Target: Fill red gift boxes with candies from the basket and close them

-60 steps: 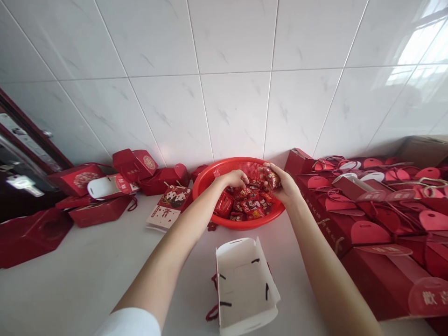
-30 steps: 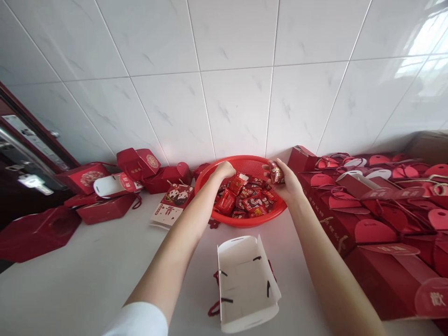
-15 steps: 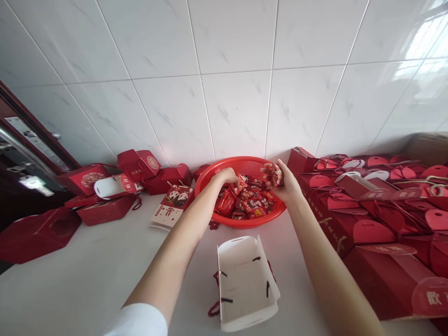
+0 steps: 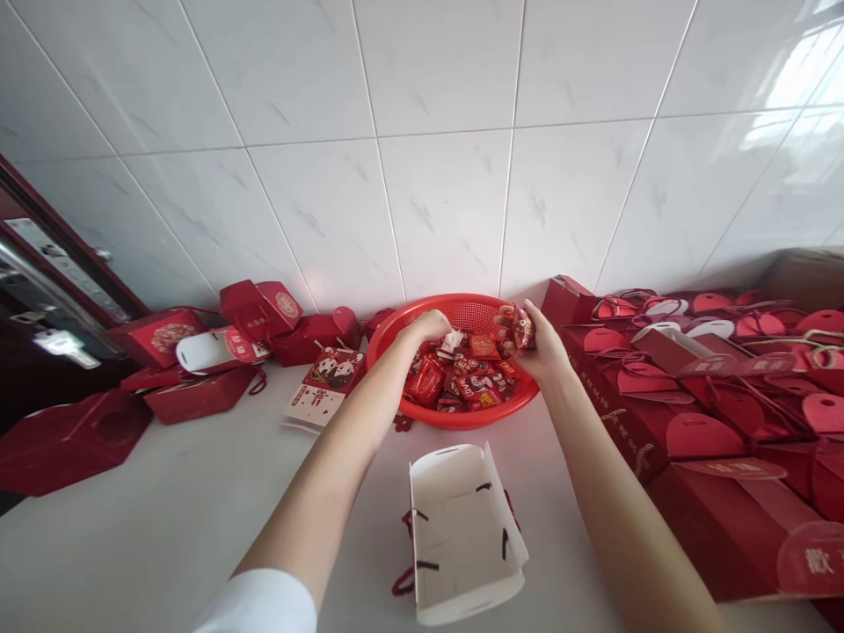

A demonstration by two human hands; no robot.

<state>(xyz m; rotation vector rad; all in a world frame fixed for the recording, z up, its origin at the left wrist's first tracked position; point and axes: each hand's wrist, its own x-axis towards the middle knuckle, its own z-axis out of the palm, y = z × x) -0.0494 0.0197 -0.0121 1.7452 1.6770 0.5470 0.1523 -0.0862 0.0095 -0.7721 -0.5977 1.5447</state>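
A red plastic basket [image 4: 471,420] holds several red wrapped sweets [image 4: 480,387]. Inside its left part is my left hand [image 4: 432,326], fingers bent down among the wrappers and touching a pale-and-red packet [image 4: 453,342]; whatever lies under the fingertips is hidden. My right hand [image 4: 537,343] is at the basket's right rim, palm turned inward, with red shiny wrapped sweets [image 4: 522,328] held in it. Nearer to me stands an open box [image 4: 465,536], white inside and empty, with dark slots in its walls and red cord at both sides.
Many red gift boxes [image 4: 718,422] crowd the right side. More red boxes [image 4: 198,391] lie at the left, with a printed card stack [image 4: 316,404] beside the basket. A tiled wall [image 4: 441,211] rises behind; keys [image 4: 66,347] hang in a door at far left.
My left hand has shifted slightly among the sweets, and an orange-red square packet and a pale one now show beside it. My right hand has stayed at the rim with its sweets.
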